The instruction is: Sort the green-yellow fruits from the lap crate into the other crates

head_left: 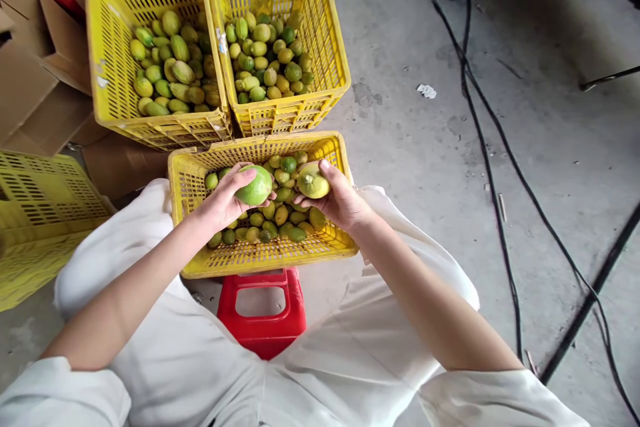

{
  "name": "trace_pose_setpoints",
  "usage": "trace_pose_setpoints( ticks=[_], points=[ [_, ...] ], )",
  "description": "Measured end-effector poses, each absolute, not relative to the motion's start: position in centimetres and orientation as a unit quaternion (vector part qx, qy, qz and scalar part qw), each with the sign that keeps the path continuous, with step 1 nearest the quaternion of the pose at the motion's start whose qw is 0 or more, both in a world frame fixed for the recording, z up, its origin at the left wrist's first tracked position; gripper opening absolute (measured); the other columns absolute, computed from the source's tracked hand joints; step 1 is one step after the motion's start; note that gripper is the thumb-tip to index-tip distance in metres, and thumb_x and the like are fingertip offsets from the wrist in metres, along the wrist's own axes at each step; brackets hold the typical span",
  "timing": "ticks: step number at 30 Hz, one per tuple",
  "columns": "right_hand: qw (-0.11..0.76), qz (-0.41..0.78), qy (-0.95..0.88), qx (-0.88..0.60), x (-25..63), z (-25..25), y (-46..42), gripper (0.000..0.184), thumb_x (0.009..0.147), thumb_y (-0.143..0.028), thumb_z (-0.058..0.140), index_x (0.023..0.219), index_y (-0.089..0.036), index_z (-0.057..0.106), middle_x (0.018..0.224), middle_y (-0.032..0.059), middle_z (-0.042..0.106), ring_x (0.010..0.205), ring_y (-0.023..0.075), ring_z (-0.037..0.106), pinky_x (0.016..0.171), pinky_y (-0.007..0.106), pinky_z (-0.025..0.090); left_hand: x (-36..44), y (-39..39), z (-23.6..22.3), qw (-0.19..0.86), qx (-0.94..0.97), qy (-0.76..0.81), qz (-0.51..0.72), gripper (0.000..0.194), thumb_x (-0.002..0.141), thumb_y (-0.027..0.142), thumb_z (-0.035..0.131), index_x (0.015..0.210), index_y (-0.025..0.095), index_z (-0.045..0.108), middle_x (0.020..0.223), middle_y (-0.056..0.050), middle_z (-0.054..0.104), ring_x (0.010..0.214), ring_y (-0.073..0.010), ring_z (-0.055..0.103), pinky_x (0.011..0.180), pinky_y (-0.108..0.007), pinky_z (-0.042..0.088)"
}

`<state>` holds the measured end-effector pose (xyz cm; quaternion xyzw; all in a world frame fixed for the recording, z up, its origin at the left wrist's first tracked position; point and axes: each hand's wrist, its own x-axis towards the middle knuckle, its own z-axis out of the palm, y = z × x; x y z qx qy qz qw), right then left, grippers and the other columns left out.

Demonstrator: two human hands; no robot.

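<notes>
My left hand (231,195) is closed round a green lemon (255,187), smooth and bright. In my right hand (342,199) sits a yellow-green lemon (313,181), its end turned up toward me. Both fruits are held close together, a small gap between them, above a yellow plastic crate (270,263). Inside that crate lie many green and yellow lemons (281,215), partly hidden by my hands.
Two yellow crates (103,47) (334,33) stand side by side beyond, each holding lemons. Another yellow crate (45,207) and cardboard boxes (30,87) are at the left. A red stool (263,330) is between my legs. Black cables (493,167) cross the concrete floor.
</notes>
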<state>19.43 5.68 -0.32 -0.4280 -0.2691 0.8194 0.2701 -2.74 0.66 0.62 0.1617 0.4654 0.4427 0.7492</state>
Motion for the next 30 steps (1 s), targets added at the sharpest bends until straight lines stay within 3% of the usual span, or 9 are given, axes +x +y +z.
trace_pose_setpoints(
  ticks=[3,5,9,11,14,18,22,26,30],
  points=[
    [0.271,0.800,-0.272,-0.461,19.3,-0.4,5.5,0.053,0.079,-0.071,0.077,0.094,-0.022,0.065,0.087,0.0094,0.072,0.086,0.0302,0.075,0.053,0.034,0.060,-2.6,0.8,0.8,0.751,0.152,0.459,0.449,0.051,0.070,0.043,0.087,0.103,0.022,0.055,0.091,-0.005,0.075,0.086,-0.0269,0.078,0.059,-0.028,0.061],
    [0.281,0.793,-0.269,-0.469,19.4,-0.2,5.6,0.050,0.079,-0.067,0.078,0.100,-0.023,0.067,0.094,0.0104,0.074,0.098,0.0339,0.074,0.063,0.039,0.064,-2.6,1.0,1.1,0.753,0.127,0.450,0.464,0.045,0.077,0.041,0.079,0.112,0.020,0.060,0.094,-0.007,0.075,0.089,-0.0265,0.078,0.067,-0.032,0.064],
    [0.275,0.806,-0.276,-0.446,20.1,0.8,6.2,0.050,0.076,-0.055,0.085,0.115,-0.030,0.067,0.106,0.0034,0.072,0.096,0.0261,0.073,0.072,0.038,0.066,-3.0,1.4,1.8,0.744,0.112,0.445,0.486,0.037,0.080,0.027,0.072,0.115,0.018,0.064,0.109,-0.009,0.076,0.103,-0.0267,0.077,0.093,-0.040,0.063],
    [0.277,0.810,-0.286,-0.431,20.6,1.3,6.7,0.053,0.072,-0.047,0.089,0.118,-0.034,0.067,0.110,-0.0006,0.071,0.092,0.0205,0.073,0.079,0.036,0.066,-3.4,1.6,2.2,0.738,0.135,0.451,0.483,0.041,0.077,0.028,0.080,0.113,0.019,0.065,0.111,-0.009,0.076,0.100,-0.0264,0.077,0.089,-0.037,0.064],
    [0.292,0.796,-0.291,-0.443,21.2,1.6,7.4,0.049,0.065,-0.039,0.094,0.106,-0.030,0.068,0.102,-0.0007,0.071,0.090,0.0208,0.075,0.089,0.039,0.064,-3.8,1.9,2.7,0.729,0.141,0.455,0.492,0.043,0.075,0.046,0.084,0.105,0.019,0.067,0.096,-0.008,0.075,0.080,-0.0206,0.074,0.066,-0.027,0.060],
    [0.289,0.760,-0.300,-0.499,21.3,1.3,7.7,0.043,0.066,-0.041,0.091,0.093,-0.028,0.061,0.085,0.0020,0.071,0.087,0.0274,0.075,0.076,0.041,0.062,-3.8,2.2,2.9,0.713,0.059,0.490,0.499,0.043,0.082,0.059,0.073,0.089,0.018,0.064,0.078,-0.005,0.067,0.065,-0.0156,0.067,0.050,-0.021,0.051],
    [0.251,0.733,-0.317,-0.547,20.7,0.4,7.6,0.037,0.068,-0.043,0.084,0.093,-0.027,0.061,0.080,0.0008,0.069,0.072,0.0204,0.070,0.055,0.028,0.050,-3.3,2.3,2.3,0.702,0.030,0.573,0.423,0.022,0.086,0.034,0.067,0.097,0.015,0.067,0.081,-0.007,0.070,0.070,-0.0182,0.070,0.058,-0.026,0.059],
    [0.231,0.711,-0.309,-0.588,20.3,-0.6,7.6,0.042,0.061,-0.041,0.085,0.093,-0.026,0.062,0.083,-0.0006,0.067,0.065,0.0152,0.064,0.049,0.023,0.046,-3.1,2.2,1.7,0.713,0.000,0.598,0.366,0.018,0.086,0.026,0.061,0.099,0.014,0.066,0.086,-0.009,0.071,0.075,-0.0221,0.071,0.063,-0.035,0.063],
    [0.250,0.688,-0.304,-0.610,20.8,-1.1,7.7,0.045,0.059,-0.041,0.085,0.093,-0.027,0.059,0.082,-0.0017,0.066,0.056,0.0130,0.061,0.042,0.021,0.038,-3.8,2.6,2.2,0.703,0.000,0.588,0.401,0.018,0.080,0.014,0.065,0.098,0.014,0.063,0.095,-0.012,0.074,0.084,-0.0223,0.074,0.069,-0.031,0.063]
  ],
)
